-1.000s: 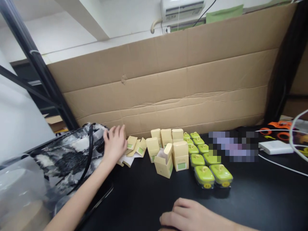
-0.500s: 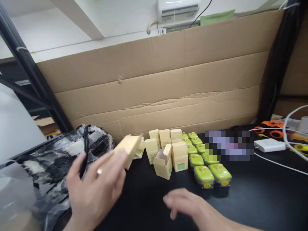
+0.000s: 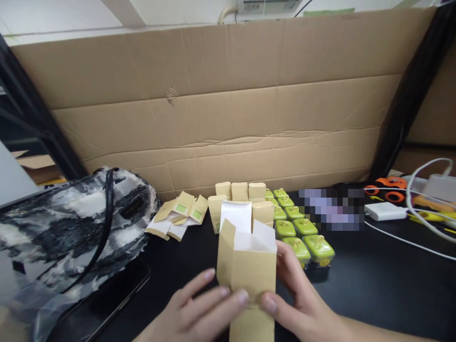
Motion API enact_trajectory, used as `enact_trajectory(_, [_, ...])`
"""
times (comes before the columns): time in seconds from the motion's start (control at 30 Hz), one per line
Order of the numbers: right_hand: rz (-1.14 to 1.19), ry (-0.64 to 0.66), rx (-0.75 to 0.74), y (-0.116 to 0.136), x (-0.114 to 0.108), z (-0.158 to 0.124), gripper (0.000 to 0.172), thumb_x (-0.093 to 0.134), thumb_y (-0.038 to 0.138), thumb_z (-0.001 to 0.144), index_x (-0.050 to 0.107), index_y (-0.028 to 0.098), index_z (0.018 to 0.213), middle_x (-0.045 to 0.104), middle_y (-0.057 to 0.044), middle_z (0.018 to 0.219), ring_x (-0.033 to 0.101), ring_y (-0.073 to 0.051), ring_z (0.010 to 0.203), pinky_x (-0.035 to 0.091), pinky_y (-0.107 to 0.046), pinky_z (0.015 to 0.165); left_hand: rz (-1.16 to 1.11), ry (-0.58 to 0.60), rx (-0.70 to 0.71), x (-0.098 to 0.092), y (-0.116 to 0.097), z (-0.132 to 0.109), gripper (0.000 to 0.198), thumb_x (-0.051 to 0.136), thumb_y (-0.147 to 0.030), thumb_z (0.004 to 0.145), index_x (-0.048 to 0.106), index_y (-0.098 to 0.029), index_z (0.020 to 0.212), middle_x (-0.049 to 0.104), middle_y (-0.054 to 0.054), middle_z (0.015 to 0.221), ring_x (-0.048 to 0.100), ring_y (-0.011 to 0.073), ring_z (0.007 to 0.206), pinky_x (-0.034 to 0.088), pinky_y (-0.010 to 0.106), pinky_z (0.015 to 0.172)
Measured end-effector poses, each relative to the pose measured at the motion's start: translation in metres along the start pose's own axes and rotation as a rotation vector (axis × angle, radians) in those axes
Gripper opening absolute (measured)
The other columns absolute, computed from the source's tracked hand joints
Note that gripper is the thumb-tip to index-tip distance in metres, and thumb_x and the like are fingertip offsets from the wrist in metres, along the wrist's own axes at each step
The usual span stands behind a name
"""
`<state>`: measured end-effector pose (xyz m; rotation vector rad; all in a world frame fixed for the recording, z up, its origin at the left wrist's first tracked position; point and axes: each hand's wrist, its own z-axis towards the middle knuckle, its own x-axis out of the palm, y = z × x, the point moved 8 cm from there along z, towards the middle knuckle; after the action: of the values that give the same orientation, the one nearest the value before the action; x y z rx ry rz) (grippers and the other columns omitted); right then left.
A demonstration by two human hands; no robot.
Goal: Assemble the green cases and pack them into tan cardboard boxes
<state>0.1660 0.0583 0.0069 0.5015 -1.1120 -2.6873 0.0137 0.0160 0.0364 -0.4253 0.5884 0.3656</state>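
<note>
At the left edge, an open brown cardboard box. Nearer, a bag in crumpled, glossy black and white patches, with a smooth black strap arching over it. In front of it, a dark, flat thing with a shiny rounded edge. To its right, a loose overlapping heap of flattened cartons, matte tan outside and white inside, some with green labels.

Next, the left hand, fingers slightly spread, fingertips against the held carton's left side and front; too blurred to tell any real clasp. At the centre, low before the wearer, the held carton: tan card, boxy, unfolded. Long axis running up the view, open mouth at the top, flaps standing up to show white linings, lower end cut off by the frame. Just behind, partly hidden, upright tan cartons. On the held carton's right, the right hand, grasping it with thumb on the front, fingers round the side.

Beyond, paired rows of square clear tubs with shiny lime lids, on a smooth black table. Farther right, a white plastic block, with white cables and orange-handled scissors nearby.
</note>
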Motion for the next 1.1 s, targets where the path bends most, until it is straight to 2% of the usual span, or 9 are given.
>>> enact_trajectory(0.07, [-0.124, -0.089, -0.018, 0.001, -0.009, 0.0, 0.05, 0.043, 0.056, 0.094, 0.026, 0.034, 0.136, 0.061, -0.004, 0.103, 0.063, -0.015, 0.089, 0.054, -0.023, 0.08, -0.066, -0.155, -0.116, -0.009, 0.007, -0.001, 0.047, 0.066, -0.034, 0.085, 0.053, -0.049, 0.128, 0.065, -0.004, 0.128, 0.063, 0.0262, 0.109, 0.038, 0.045, 0.107])
enact_trajectory(0.13, [-0.237, -0.09, -0.069, 0.006, -0.013, 0.001, 0.054, 0.042, 0.06, 0.093, 0.03, 0.031, 0.136, 0.059, -0.005, 0.109, 0.062, -0.016, 0.093, 0.053, -0.023, 0.082, -0.205, -0.169, -0.245, -0.002, 0.013, -0.001, 0.055, 0.068, -0.05, 0.08, 0.052, -0.043, 0.132, 0.057, 0.002, 0.137, 0.058, 0.0326, 0.115, 0.039, 0.048, 0.105])
enact_trajectory(0.23, [-0.361, 0.129, -0.186, 0.016, -0.005, 0.003, 0.053, 0.032, 0.055, 0.098, 0.031, 0.025, 0.142, 0.052, -0.01, 0.132, 0.053, -0.019, 0.118, 0.047, -0.029, 0.098, -0.46, -0.146, -0.503, 0.015, 0.027, -0.004, 0.076, 0.068, -0.064, 0.072, 0.046, -0.034, 0.139, 0.057, 0.008, 0.136, 0.056, 0.0369, 0.118, 0.043, 0.046, 0.1])
enact_trajectory(0.33, [-0.484, 0.269, -0.304, 0.025, 0.005, -0.002, 0.049, 0.035, 0.039, 0.101, 0.027, 0.019, 0.145, 0.046, -0.011, 0.141, 0.039, -0.019, 0.134, 0.035, -0.032, 0.11, -0.65, -0.213, -0.809, 0.024, 0.045, -0.013, 0.077, 0.076, -0.06, 0.067, 0.052, -0.027, 0.132, 0.064, 0.01, 0.126, 0.059, 0.0361, 0.115, 0.051, 0.041, 0.093])
enact_trajectory(0.43, [-0.534, 0.109, -0.349, 0.029, 0.0, -0.004, 0.048, 0.044, 0.019, 0.096, 0.028, 0.016, 0.141, 0.045, -0.012, 0.139, 0.037, -0.017, 0.135, 0.034, -0.029, 0.11, -0.803, -0.281, -0.992, 0.028, 0.054, -0.017, 0.063, 0.078, -0.046, 0.072, 0.054, -0.024, 0.125, 0.069, 0.009, 0.117, 0.066, 0.0319, 0.106, 0.055, 0.036, 0.086])
enact_trajectory(0.57, [-0.577, -0.094, -0.238, 0.018, -0.008, -0.002, 0.056, 0.054, 0.016, 0.086, 0.032, 0.015, 0.137, 0.038, -0.015, 0.136, 0.037, -0.021, 0.133, 0.039, -0.031, 0.108, -0.961, -0.335, -0.985, 0.034, 0.061, -0.015, 0.067, 0.078, -0.04, 0.074, 0.048, -0.026, 0.132, 0.065, 0.008, 0.126, 0.059, 0.0321, 0.117, 0.052, 0.037, 0.094])
enact_trajectory(0.8, [-0.703, 0.004, -0.249, 0.017, 0.0, -0.001, 0.057, 0.053, 0.021, 0.085, 0.036, 0.017, 0.138, 0.039, -0.012, 0.125, 0.047, -0.023, 0.12, 0.05, -0.029, 0.096, -0.994, -0.11, -0.823, 0.048, 0.063, -0.013, 0.067, 0.08, -0.047, 0.069, 0.056, -0.026, 0.127, 0.061, 0.01, 0.127, 0.058, 0.0324, 0.116, 0.053, 0.035, 0.09])
enact_trajectory(1.0, [-0.772, 0.074, -0.448, 0.03, 0.005, -0.007, 0.066, 0.053, 0.052, 0.087, 0.035, 0.017, 0.14, 0.036, -0.015, 0.131, 0.042, -0.027, 0.126, 0.046, -0.036, 0.101, -1.049, -0.185, -0.85, 0.043, 0.06, -0.011, 0.094, 0.075, -0.041, 0.079, 0.009, -0.05, 0.146, 0.066, -0.001, 0.116, 0.061, 0.0245, 0.113, 0.051, 0.038, 0.094])
enact_trajectory(1.1, [-0.828, 0.115, -0.61, 0.037, 0.012, -0.01, 0.049, 0.064, 0.052, 0.083, 0.055, 0.025, 0.124, 0.041, -0.011, 0.131, 0.045, -0.026, 0.125, 0.044, -0.039, 0.103, -1.014, -0.193, -0.878, 0.043, 0.063, -0.017, 0.061, 0.065, -0.046, 0.085, 0.035, -0.055, 0.138, 0.057, -0.006, 0.137, 0.049, 0.0253, 0.129, 0.043, 0.04, 0.104])
